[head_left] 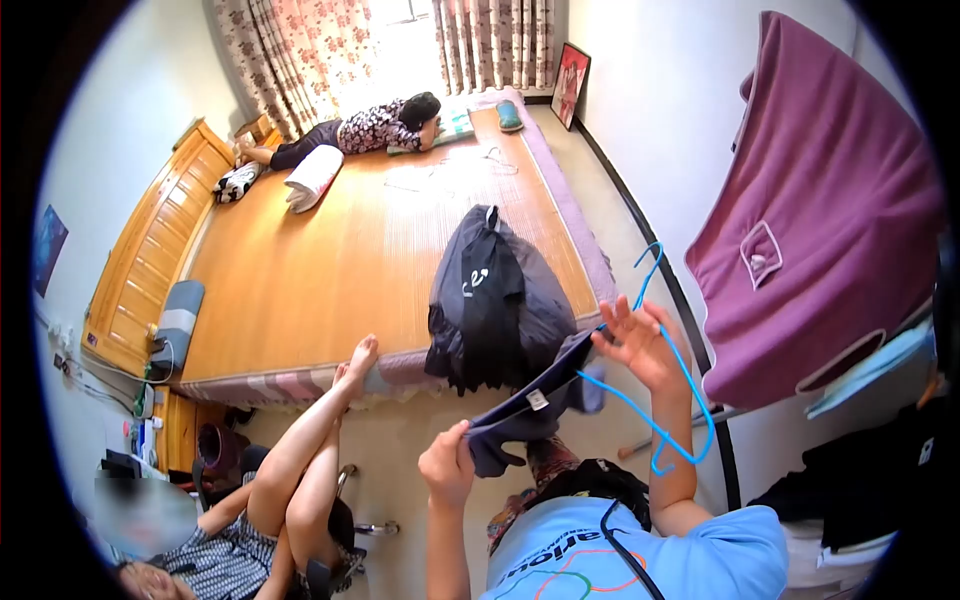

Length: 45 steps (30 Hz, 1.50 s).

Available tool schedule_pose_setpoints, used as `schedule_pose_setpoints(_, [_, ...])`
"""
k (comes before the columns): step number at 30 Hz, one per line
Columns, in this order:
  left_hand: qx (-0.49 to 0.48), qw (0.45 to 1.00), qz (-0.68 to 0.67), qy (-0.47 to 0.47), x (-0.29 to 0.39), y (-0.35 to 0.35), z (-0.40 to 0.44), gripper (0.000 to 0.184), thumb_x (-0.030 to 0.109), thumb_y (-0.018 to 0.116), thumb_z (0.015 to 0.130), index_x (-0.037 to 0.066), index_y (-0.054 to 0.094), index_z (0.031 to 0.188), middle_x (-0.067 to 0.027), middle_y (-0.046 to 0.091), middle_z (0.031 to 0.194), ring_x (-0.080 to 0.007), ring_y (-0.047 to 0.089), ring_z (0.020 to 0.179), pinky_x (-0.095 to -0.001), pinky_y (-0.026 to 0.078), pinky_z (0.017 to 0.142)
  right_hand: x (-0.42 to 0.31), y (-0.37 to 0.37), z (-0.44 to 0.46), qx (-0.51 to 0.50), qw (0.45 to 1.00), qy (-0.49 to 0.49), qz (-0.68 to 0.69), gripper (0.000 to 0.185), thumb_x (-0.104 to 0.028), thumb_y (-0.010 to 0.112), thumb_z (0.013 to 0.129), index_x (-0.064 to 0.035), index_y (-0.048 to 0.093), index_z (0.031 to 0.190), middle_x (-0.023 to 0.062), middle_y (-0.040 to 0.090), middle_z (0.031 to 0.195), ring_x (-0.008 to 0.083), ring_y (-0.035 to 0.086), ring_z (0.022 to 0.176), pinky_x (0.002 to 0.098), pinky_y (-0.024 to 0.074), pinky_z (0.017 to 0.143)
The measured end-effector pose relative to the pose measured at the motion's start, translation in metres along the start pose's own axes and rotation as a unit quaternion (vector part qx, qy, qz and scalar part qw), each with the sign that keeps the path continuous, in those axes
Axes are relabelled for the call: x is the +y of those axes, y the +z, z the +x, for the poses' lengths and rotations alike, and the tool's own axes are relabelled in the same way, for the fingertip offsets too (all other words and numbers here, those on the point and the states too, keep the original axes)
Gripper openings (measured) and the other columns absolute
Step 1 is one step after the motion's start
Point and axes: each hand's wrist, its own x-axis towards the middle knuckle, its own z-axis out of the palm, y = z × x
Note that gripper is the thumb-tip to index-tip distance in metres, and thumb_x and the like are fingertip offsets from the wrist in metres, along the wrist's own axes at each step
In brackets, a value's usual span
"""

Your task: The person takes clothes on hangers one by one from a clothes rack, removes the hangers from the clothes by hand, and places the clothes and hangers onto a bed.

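Note:
A dark blue garment (497, 440) with a small white label inside its stretched upper edge hangs between my two hands. My left hand (447, 462) is closed, pinching one end of that edge. Over at the other end is my right hand (645, 345), its fingers partly spread beside the fabric. A light blue clothes hanger (708, 408) rests in this right hand, with its hook above the fingers and one arm reaching toward the garment's opening. How firmly the right fingers grip the fabric cannot be made out.
A large dark bundle (480, 290) sits on the edge of the bed (300, 290). One person (370, 130) lies at the far side; another (250, 540) sits at lower left, legs on the bed. A purple cloth (820, 230) hangs at right, above black clothing (860, 475).

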Motion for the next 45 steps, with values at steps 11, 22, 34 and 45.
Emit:
schedule_pose_setpoints(11, [0.088, 0.964, -0.22, -0.12, -0.11, 0.17, 0.286, 0.012, 0.003, 0.046, 0.078, 0.001, 0.055, 0.086, -0.007, 0.057, 0.071, -0.0094, 0.051, 0.061, -0.0207, 0.04, 0.054, -0.092, 0.025, 0.172, -0.376, 0.923, -0.032, -0.072, 0.041, -0.027, 0.021, 0.087, -0.0066, 0.054, 0.073, 0.008, 0.049, 0.083, 0.0263, 0.038, 0.106, 0.0642, 0.0188, 0.085])
schedule_pose_setpoints(22, [-0.28, 0.808, -0.423, -0.301, -0.239, 0.285, 0.283, 0.035, 0.02, 0.045, 0.083, 0.0, 0.038, 0.111, -0.0077, 0.052, 0.096, -0.0142, 0.049, 0.091, -0.0248, 0.037, 0.079, -0.066, 0.029, 0.353, -0.002, 0.941, -0.101, -0.322, 0.034, -0.028, 0.034, 0.084, -0.0102, 0.04, 0.055, 0.012, 0.053, 0.099, 0.0243, 0.038, 0.11, 0.049, 0.0318, 0.085])
schedule_pose_setpoints(34, [-0.162, 0.852, -0.245, -0.433, -0.389, 0.262, 0.257, 0.027, 0.025, 0.053, 0.077, 0.001, 0.051, 0.089, -0.0083, 0.058, 0.079, -0.0154, 0.055, 0.076, -0.0268, 0.043, 0.066, 0.013, -0.021, 0.768, 0.267, 0.869, -0.023, -0.415, 0.042, -0.045, 0.049, 0.074, -0.0071, 0.05, 0.091, 0.0118, 0.048, 0.109, 0.0242, 0.046, 0.096, 0.0537, 0.0348, 0.074])
schedule_pose_setpoints(45, [-0.14, 0.813, -0.072, -0.56, -0.396, 0.208, 0.204, 0.026, 0.026, 0.056, 0.074, 0.0, 0.053, 0.076, -0.0098, 0.056, 0.063, -0.0174, 0.054, 0.058, -0.0276, 0.042, 0.055, 0.142, -0.162, 0.648, -0.192, 0.483, 0.001, -0.854, 0.051, -0.036, 0.057, 0.066, -0.0009, 0.046, 0.101, 0.0211, 0.044, 0.104, 0.0335, 0.042, 0.096, 0.0377, 0.0374, 0.08])
